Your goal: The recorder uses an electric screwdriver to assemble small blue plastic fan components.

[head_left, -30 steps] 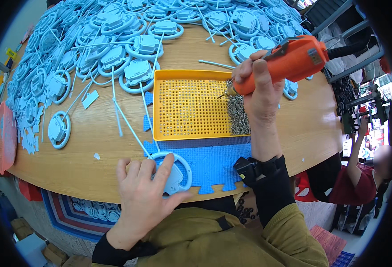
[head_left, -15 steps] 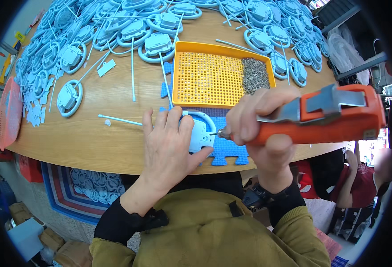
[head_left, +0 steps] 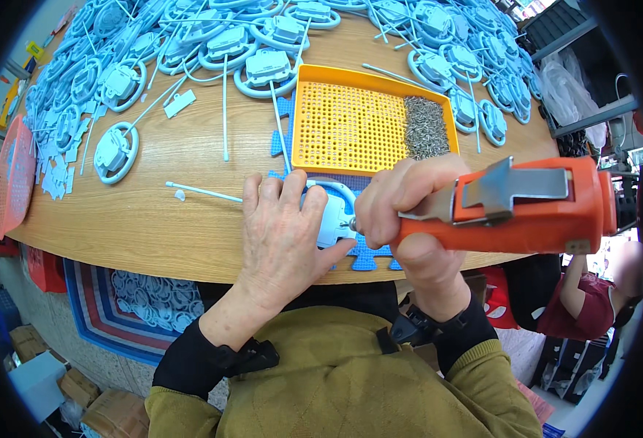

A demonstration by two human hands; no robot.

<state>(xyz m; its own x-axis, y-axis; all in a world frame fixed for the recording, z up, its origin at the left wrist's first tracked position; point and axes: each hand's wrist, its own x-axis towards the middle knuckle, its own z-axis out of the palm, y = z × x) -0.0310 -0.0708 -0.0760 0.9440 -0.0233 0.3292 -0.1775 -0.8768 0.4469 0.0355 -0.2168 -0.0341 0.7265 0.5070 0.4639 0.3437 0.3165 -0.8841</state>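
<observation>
A light blue plastic ring-shaped part (head_left: 334,219) with a boxy housing and a thin rod lies on a blue foam mat (head_left: 365,260) near the table's front edge. My left hand (head_left: 281,226) holds it from the left, its thumb at the near edge and its fingers over the housing. An orange electric screwdriver (head_left: 518,208) with a metal clip is gripped in my right hand (head_left: 416,208), pointing left. Its bit meets the right edge of the housing. A screw at the tip is too small to make out.
Beyond the mat stands a yellow tray (head_left: 299,117) with a perforated plate and loose screws (head_left: 427,128). Similar light blue parts (head_left: 266,67) are heaped along the far side. A pink basket (head_left: 13,179) stands at the left. Another person (head_left: 580,303) is at the right.
My right hand and the screwdriver have moved left, closer to the housing, and the tool's rear end has dropped lower in view. My left hand keeps its hold on the part.
</observation>
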